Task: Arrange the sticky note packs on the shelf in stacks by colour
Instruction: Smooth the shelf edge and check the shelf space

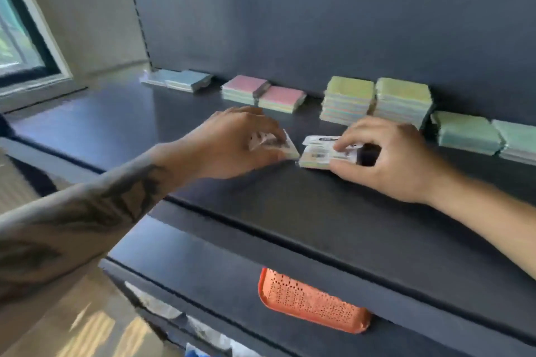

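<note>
Blue packs (185,80) lie flat at the far left of the dark shelf (95,127), against the back panel. Next along sit two low pink-topped stacks (262,93), side by side. In front of them the left hand (232,143) curls its fingers round a wrapped pack (275,143), tilted up on edge, label side showing. Just beside it the right hand (388,159) pinches a second pack (324,153) between thumb and fingertips, flat on the shelf. Behind stand two taller yellow stacks (377,100), then green stacks (490,136) at the far right. An orange perforated tray (313,300) pokes out below. These packs look light and stiff but slick in their wrap, so gripping opposite edges seems safest; the tall stacks may topple if nudged.
</note>
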A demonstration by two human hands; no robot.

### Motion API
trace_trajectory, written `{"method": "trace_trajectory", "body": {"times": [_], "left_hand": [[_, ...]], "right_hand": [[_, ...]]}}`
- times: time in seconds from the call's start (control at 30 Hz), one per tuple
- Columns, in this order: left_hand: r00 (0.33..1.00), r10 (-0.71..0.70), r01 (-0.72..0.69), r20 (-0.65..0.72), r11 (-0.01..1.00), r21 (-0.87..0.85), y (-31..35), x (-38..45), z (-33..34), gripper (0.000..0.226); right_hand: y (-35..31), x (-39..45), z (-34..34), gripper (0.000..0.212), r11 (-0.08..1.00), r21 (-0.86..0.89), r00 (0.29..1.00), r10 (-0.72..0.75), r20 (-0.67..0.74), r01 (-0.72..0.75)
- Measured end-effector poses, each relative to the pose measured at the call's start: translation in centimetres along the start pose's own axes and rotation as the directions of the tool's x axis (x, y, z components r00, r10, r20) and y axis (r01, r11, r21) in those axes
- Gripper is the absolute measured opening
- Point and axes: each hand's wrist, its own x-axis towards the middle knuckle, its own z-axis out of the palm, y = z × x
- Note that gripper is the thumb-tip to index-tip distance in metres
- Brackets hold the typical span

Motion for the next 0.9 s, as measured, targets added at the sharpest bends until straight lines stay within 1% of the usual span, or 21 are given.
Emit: {"method": "trace_trajectory", "body": {"times": [0.07,0.13,0.2,0.3,0.37,0.47,0.53,0.63,0.77,0.8,0.87,0.9], "left_hand": [[0.982,0.177,-0.172,0.062,0.982,-0.075,-0.8,2.3,0.2,0.047],[0.937,0.333,-0.323,0.104,0.941,-0.100,-1.1,4.1,0.5,0.047],[0.895,0.422,-0.406,0.147,0.905,-0.125,-1.5,5.4,0.5,0.052],[0.847,0.503,-0.467,0.174,0.859,-0.210,-2.3,6.6,0.6,0.060],[0.849,0.493,-0.443,0.191,0.860,-0.253,-2.8,6.6,0.5,0.070],[0.877,0.429,-0.349,0.216,0.878,-0.327,-3.8,6.1,0.4,0.088],[0.893,0.386,-0.286,0.231,0.883,-0.371,-4.6,5.7,0.3,0.094],[0.903,0.339,-0.220,0.265,0.893,-0.393,-4.9,5.5,0.2,0.083],[0.907,0.311,-0.198,0.284,0.910,-0.364,-4.9,5.5,0.1,0.064],[0.912,0.303,-0.189,0.277,0.909,-0.372,-4.9,5.5,-0.1,0.061],[0.926,0.297,-0.170,0.233,0.879,-0.445,-4.9,5.8,0.0,0.053],[0.941,0.276,-0.140,0.197,0.845,-0.516,-5.0,6.0,0.2,0.045]], "right_hand": [[0.4,-0.8,-0.3,0.027,0.999,-0.028,0.998,0.044,0.047,-0.043],[0.3,-1.2,-1.0,0.032,0.993,-0.065,0.989,0.103,0.108,-0.096],[-0.3,-0.9,-1.6,0.036,0.988,-0.079,0.978,0.143,0.150,-0.132],[-1.6,1.2,-2.1,0.036,0.987,-0.106,0.981,0.135,0.139,-0.121],[-2.2,2.9,-1.5,0.038,0.988,-0.099,0.979,0.130,0.159,-0.115],[-2.4,4.2,-0.1,0.052,0.984,-0.087,0.948,0.173,0.267,-0.155],[-2.2,4.0,0.6,0.056,0.980,-0.098,0.935,0.193,0.299,-0.171],[-1.9,3.9,1.1,0.056,0.976,-0.139,0.943,0.198,0.269,-0.166],[-2.1,4.2,2.1,0.044,0.976,-0.166,0.978,0.162,0.133,-0.139],[-2.2,4.3,2.2,0.038,0.980,-0.141,0.984,0.153,0.093,-0.139],[-2.1,4.4,2.2,0.024,0.985,-0.016,0.985,0.173,0.014,-0.173],[-2.1,4.5,2.2,0.027,0.983,0.042,0.983,0.180,-0.023,-0.179]]}}
